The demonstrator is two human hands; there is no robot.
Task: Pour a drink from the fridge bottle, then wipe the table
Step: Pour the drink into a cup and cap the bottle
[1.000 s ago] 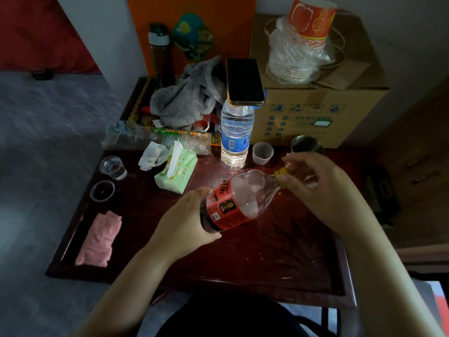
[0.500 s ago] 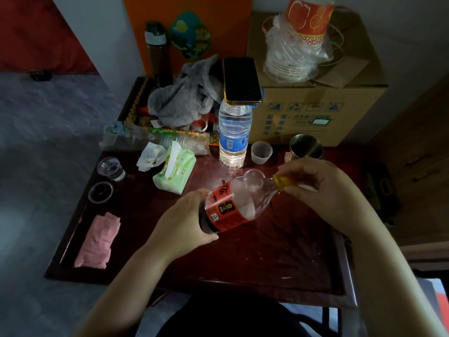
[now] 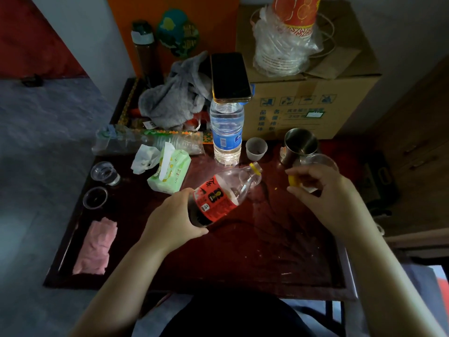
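We see: worktop [image 3: 279, 239] dark glossy wood, scuffed | cola bottle [image 3: 226, 190] clear smooth plastic, glossy red label | mug [image 3: 300, 144] shiny metal | pink cloth [image 3: 96, 246] matt, crumpled | box [image 3: 315, 103] matt cardboard

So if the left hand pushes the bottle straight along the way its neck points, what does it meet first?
Probably the steel mug: the bottle in the left hand aims up-right toward it, though depth is unclear.

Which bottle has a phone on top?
The water bottle with the blue label, standing upright. The red-label bottle is tilted in the left hand.
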